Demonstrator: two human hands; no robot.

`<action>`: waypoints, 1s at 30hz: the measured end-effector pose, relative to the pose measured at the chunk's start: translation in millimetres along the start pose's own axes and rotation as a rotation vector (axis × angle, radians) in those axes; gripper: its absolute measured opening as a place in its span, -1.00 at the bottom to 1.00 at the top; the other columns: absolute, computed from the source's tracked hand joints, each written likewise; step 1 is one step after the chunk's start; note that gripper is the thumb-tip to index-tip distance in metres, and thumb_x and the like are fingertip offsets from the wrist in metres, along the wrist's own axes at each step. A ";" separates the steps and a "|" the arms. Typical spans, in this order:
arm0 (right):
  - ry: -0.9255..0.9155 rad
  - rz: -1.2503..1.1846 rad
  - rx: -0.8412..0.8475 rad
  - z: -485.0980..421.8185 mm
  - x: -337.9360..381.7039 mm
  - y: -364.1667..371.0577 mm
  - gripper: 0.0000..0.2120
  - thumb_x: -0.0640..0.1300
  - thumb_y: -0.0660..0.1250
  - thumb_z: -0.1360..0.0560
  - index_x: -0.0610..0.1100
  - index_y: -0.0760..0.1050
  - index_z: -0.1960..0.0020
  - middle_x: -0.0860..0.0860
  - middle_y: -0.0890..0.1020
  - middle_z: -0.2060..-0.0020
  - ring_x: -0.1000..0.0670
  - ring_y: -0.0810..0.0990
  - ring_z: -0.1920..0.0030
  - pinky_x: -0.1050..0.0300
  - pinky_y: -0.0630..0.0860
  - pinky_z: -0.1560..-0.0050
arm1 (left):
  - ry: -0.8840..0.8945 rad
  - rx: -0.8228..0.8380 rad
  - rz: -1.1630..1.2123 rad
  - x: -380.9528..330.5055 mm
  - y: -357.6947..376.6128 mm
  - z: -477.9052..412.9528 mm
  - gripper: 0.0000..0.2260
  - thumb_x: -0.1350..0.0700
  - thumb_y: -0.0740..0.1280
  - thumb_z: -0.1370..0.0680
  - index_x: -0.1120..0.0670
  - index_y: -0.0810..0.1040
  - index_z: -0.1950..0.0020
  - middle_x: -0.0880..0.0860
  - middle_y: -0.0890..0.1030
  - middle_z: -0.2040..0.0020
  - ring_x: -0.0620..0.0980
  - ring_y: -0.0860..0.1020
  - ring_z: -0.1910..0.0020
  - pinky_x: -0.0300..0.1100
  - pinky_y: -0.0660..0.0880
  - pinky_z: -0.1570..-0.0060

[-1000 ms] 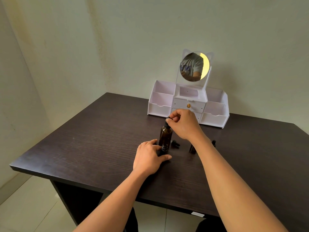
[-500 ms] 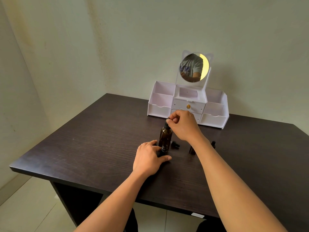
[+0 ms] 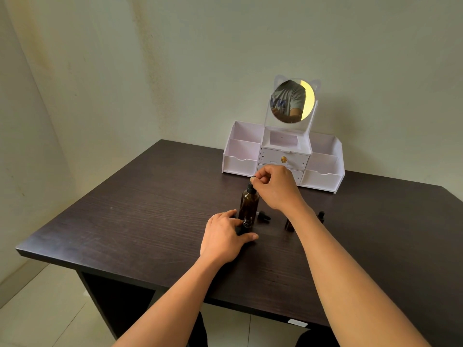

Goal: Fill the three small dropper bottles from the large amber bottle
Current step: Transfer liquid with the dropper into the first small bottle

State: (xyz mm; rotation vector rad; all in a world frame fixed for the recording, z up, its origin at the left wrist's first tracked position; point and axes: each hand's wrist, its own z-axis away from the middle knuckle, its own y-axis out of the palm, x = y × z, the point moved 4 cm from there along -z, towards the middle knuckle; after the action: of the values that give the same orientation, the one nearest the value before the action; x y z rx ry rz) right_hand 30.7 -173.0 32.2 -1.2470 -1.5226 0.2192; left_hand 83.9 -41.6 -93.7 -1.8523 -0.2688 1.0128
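While my right hand [image 3: 276,189] hovers over the large amber bottle [image 3: 248,205], its thumb and forefinger are pinched together on a small black piece at the very top of the bottle's neck; I cannot tell whether that piece is the cap or a dropper top. The bottle stands upright around the middle of the tabletop [image 3: 140,211], nearer the far edge than the near one.

My left hand [image 3: 224,237] rests low on the tabletop just in front of the amber bottle, its grip wrapped round a small dropper bottle [image 3: 246,223] whose ribbed open neck shows between my thumb and fingers. This little bottle sits right against the base of the big one.

Just beside the amber bottle, toward the right edge, a black dropper cap [image 3: 264,217] lies on its side. A second small bottle [image 3: 289,224] stands further toward that edge, partly hidden behind my right forearm, and another black dropper top [image 3: 321,215] shows beyond the arm.

At the far edge sits a white organiser [image 3: 323,177] with open compartments and small drawers, carrying a round mirror [image 3: 293,101] with cat ears.
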 end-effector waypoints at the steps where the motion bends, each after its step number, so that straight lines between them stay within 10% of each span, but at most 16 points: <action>1: 0.006 -0.005 0.000 0.3 -0.5 0.0 -0.96 -0.14 0.40 -0.53 -0.09 0.58 0.10 0.11 0.50 0.38 0.17 0.47 0.35 0.31 0.36 0.26 | -0.001 0.001 -0.001 0.0 0.2 0.0 -0.46 -0.38 0.35 -0.46 -0.10 0.61 -0.31 -0.05 0.37 -0.53 0.01 0.28 -0.51 0.03 0.23 -0.49; 21: 0.063 -0.070 0.003 4.3 -1.1 -1.2 -0.92 -0.08 0.43 -0.52 -0.08 0.60 0.04 0.10 0.52 0.35 0.17 0.49 0.31 0.31 0.39 0.20 | -0.017 0.002 -0.003 0.1 0.0 -0.6 -0.45 -0.39 0.35 -0.45 -0.11 0.61 -0.32 -0.06 0.37 -0.53 0.02 0.28 -0.51 0.04 0.23 -0.50; 30: -0.023 -0.227 -0.259 -0.2 11.6 -35.8 -0.92 -0.06 0.40 -0.54 -0.06 0.59 0.02 0.09 0.61 0.16 0.15 0.56 0.18 0.29 0.47 0.17 | -0.013 0.002 0.006 -1.4 -3.3 0.1 -0.46 -0.38 0.37 -0.44 -0.10 0.62 -0.30 -0.05 0.38 -0.53 0.02 0.29 -0.50 0.01 0.24 -0.48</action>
State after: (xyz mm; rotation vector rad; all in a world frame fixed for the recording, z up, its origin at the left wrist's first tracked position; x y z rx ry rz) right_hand 12.0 -179.4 64.3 -1.2608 -1.7376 -0.1164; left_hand 83.7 -40.7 -90.2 -1.8465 -0.2703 1.0297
